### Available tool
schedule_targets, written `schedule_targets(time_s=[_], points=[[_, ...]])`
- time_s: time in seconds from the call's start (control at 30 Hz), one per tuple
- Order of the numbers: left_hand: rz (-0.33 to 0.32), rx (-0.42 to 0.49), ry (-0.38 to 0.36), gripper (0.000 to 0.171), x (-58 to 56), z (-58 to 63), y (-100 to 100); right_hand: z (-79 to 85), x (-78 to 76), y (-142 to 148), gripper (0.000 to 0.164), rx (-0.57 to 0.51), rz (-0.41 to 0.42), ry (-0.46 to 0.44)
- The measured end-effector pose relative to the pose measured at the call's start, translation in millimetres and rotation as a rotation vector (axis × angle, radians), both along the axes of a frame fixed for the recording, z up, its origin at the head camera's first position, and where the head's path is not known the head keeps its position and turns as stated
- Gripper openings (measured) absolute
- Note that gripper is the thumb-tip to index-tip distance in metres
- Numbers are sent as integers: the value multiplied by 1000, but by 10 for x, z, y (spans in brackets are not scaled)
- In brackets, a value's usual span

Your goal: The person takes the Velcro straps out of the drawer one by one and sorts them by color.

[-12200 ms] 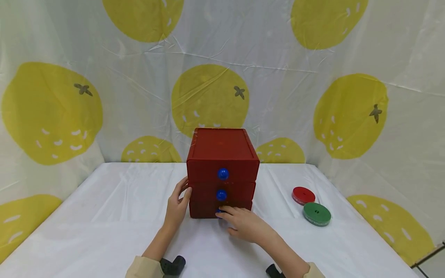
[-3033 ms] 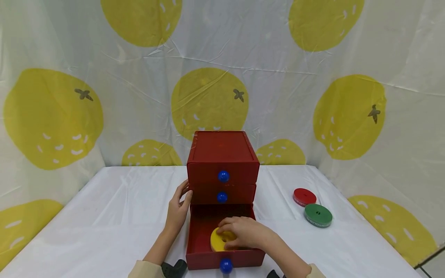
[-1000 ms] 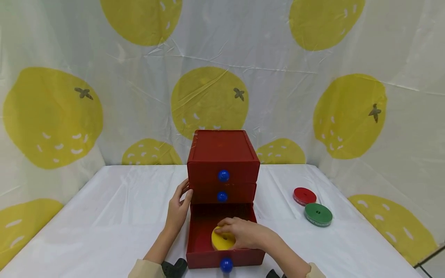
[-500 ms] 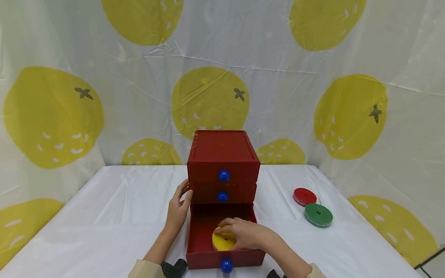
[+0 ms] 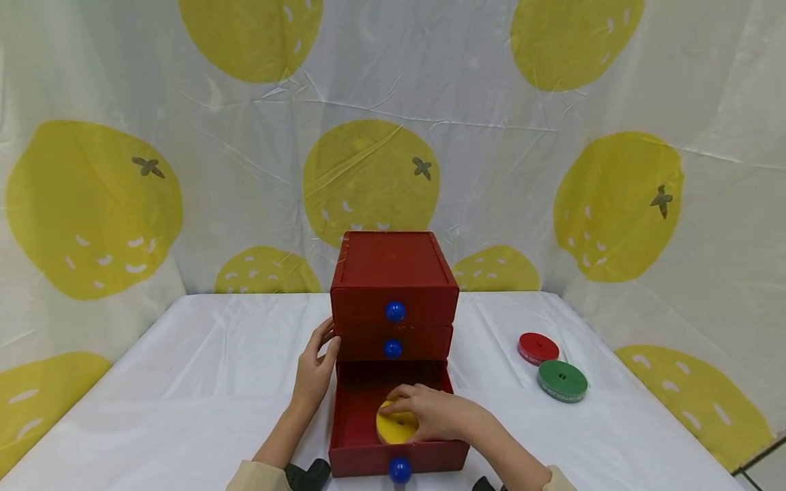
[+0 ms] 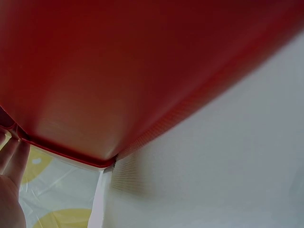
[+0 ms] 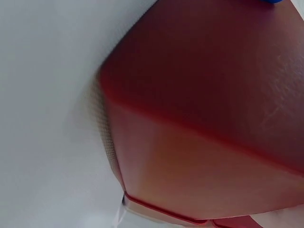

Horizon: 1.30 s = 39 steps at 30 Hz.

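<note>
A red three-drawer chest [image 5: 393, 262] with blue knobs stands mid-table. Its bottom drawer [image 5: 362, 462] is pulled out towards me. In that drawer lies a thick yellow disc-shaped toy button [image 5: 393, 431] with small holes. My right hand [image 5: 439, 412] reaches in over the drawer's right side and grips the button, fingers over its far edge, thumb at the near right edge. My left hand [image 5: 314, 372] rests with extended fingers against the chest's left side; the left wrist view shows its fingers [image 6: 18, 159] at the red wall.
To the right on the white-covered table [image 5: 215, 354] lie a red toy button [image 5: 537, 348] and a green toy button [image 5: 561, 380], close together. A curtain with yellow lemon prints [image 5: 371, 177] hangs behind. Dark wrist-worn pieces [image 5: 309, 474] show near both forearms.
The bottom drawer, closed at first with my right hand at its knob, is now pulled out. My right hand has taken hold of the yellow button, which has shifted slightly right. My left hand stays put.
</note>
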State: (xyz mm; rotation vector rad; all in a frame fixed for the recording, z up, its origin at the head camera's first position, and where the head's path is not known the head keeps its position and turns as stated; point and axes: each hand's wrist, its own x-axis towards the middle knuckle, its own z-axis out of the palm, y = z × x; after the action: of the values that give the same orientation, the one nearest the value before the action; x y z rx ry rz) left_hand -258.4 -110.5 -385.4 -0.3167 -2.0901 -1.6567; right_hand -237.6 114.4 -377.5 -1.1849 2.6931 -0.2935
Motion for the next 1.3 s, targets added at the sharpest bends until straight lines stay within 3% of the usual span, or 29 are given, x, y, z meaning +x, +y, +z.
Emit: schedule_targets(time_s=[0.3, 0.7, 1.3], points=[[-5, 6, -4, 38, 5, -7, -1, 18, -3, 24, 47, -12, 8, 10], [1, 8, -8, 38, 14, -14, -1, 99, -23, 79, 48, -42, -52, -46], [-10, 10, 5, 38, 6, 0, 3, 213, -72, 219, 50, -93, -101, -33]])
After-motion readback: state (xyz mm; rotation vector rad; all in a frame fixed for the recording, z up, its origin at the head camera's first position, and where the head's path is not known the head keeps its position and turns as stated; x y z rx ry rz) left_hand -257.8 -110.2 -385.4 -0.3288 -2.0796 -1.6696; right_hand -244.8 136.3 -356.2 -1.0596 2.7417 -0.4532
